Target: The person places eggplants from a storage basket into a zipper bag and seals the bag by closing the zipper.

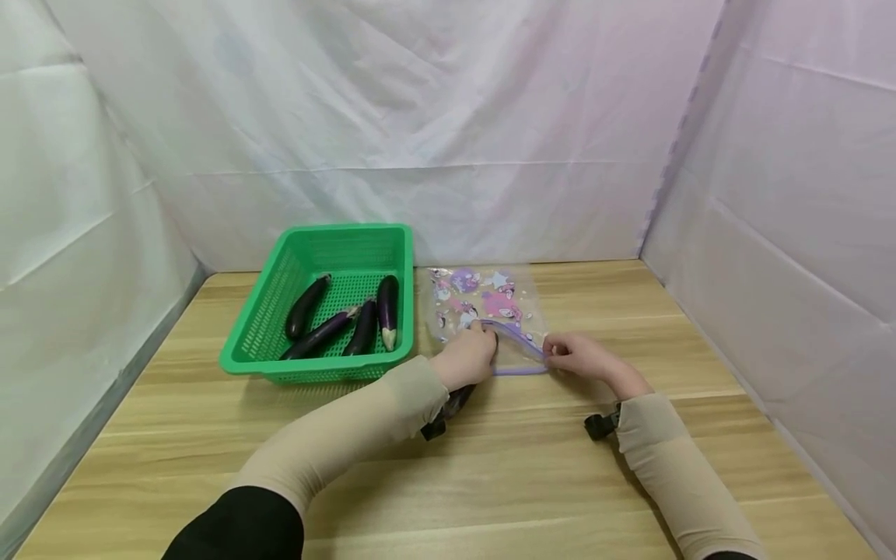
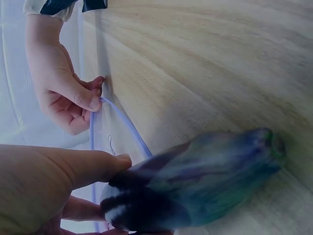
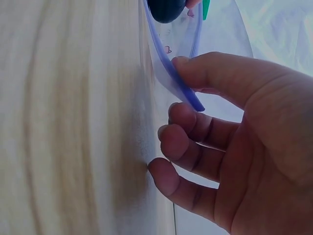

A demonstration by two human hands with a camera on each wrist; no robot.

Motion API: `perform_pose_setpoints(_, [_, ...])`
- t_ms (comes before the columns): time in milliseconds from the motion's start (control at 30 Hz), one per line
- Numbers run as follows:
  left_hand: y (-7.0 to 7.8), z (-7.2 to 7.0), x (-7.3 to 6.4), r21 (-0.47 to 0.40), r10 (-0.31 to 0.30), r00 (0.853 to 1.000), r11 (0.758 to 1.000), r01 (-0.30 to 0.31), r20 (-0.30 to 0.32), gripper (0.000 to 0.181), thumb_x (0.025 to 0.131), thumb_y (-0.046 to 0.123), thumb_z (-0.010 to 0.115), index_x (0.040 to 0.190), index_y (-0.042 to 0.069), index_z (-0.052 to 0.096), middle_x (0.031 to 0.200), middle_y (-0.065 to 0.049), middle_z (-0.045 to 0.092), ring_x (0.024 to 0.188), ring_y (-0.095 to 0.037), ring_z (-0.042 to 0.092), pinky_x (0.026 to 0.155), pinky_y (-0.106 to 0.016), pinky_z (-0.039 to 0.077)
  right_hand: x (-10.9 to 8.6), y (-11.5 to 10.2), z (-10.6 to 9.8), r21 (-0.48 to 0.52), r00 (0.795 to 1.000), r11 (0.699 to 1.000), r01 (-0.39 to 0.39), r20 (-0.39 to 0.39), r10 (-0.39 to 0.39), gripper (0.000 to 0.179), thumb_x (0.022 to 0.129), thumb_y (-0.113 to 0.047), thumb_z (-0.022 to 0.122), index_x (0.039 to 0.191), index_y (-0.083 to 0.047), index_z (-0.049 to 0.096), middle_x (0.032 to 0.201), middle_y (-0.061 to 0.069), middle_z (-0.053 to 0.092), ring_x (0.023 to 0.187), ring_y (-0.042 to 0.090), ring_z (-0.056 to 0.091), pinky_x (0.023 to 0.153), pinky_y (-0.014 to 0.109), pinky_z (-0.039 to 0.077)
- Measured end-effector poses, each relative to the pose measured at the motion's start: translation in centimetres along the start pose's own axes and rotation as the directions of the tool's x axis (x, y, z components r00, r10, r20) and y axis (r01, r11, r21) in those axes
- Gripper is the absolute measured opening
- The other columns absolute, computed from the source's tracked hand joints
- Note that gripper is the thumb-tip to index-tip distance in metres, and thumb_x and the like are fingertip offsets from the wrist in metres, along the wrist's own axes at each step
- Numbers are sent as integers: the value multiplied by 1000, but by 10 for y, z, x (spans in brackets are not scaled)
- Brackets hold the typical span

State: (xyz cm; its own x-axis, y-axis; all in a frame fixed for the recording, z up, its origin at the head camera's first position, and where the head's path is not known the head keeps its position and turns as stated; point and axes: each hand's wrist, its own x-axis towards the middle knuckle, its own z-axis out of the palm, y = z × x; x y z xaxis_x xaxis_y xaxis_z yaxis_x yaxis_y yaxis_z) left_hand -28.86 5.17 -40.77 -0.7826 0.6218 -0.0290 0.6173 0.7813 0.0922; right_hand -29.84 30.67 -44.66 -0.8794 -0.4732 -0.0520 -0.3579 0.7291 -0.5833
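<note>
My left hand (image 1: 467, 358) grips a dark purple eggplant (image 2: 195, 181), its thumb and fingers curled round one end. In the head view most of that eggplant is hidden behind the hand and sleeve. A clear zip bag (image 1: 483, 292) with pink and purple cartoon prints lies flat on the table, its purple-edged mouth toward me. At the right corner of the mouth, my right hand (image 1: 584, 359) pinches the purple strip (image 3: 188, 93) between thumb and forefinger. The strips stand apart there, and the eggplant's rounded end shows between them in the right wrist view.
Left of the bag stands a green plastic basket (image 1: 315, 365) with several eggplants (image 1: 322, 336) in it. White cloth (image 1: 420, 117) hangs behind the wooden table (image 1: 525, 482) and along both sides.
</note>
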Motion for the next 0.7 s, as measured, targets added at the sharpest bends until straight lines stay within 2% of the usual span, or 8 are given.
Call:
perform_pose_setpoints(200, [-2, 2, 5, -17, -51, 999, 999, 51, -3, 40, 90, 15, 62, 122, -9, 57, 101, -21, 57, 75, -24, 60, 55, -30, 52, 2, -3, 1, -11, 1000, 1000, 15, 3, -15, 6, 92, -15, 65, 88, -16, 61, 68, -5, 52, 61, 13, 47, 55, 29, 40])
perform_pose_setpoints(400, [1, 6, 12, 30, -83, 996, 996, 84, -21, 38, 97, 14, 50, 128, -7, 55, 107, -23, 59, 80, -28, 64, 56, -33, 56, -1, -3, 1, -5, 1000, 1000, 15, -14, -15, 9, 90, -12, 66, 84, -17, 61, 66, -4, 52, 60, 13, 48, 53, 28, 40])
perform_pose_setpoints(433, [1, 7, 13, 47, -77, 996, 996, 79, -47, 37, 96, 14, 49, 127, -5, 57, 105, -23, 59, 78, -29, 64, 53, -33, 55, 0, -3, 0, -7, 1000, 1000, 16, -18, -16, 10, 90, -12, 66, 84, -18, 61, 66, -4, 52, 60, 13, 48, 53, 28, 40])
perform_pose_setpoints(533, [1, 9, 13, 80, -71, 995, 994, 76, -64, 34, 97, 16, 49, 124, -2, 59, 103, -22, 59, 74, -27, 65, 51, -32, 55, 1, -1, 0, -10, 1000, 1000, 18, -14, -19, 9, 90, -12, 66, 84, -17, 61, 67, -4, 53, 60, 13, 48, 54, 28, 40])
perform_pose_setpoints(600, [1, 10, 12, 77, -61, 996, 995, 67, -70, 31, 96, 17, 51, 121, 0, 60, 101, -21, 60, 73, -27, 64, 49, -33, 54, 1, 0, 1, -5, 1000, 1000, 10, -6, -10, 10, 90, -12, 66, 84, -18, 61, 67, -4, 53, 60, 13, 48, 54, 28, 41])
perform_pose_setpoints(700, [0, 10, 8, 50, -55, 997, 997, 58, -57, 35, 95, 21, 55, 124, 1, 60, 104, -21, 60, 77, -28, 65, 54, -34, 55, 1, 0, 1, 9, 1000, 1000, 10, 6, -10, 11, 90, -11, 66, 83, -17, 61, 66, -4, 52, 59, 13, 48, 53, 28, 41])
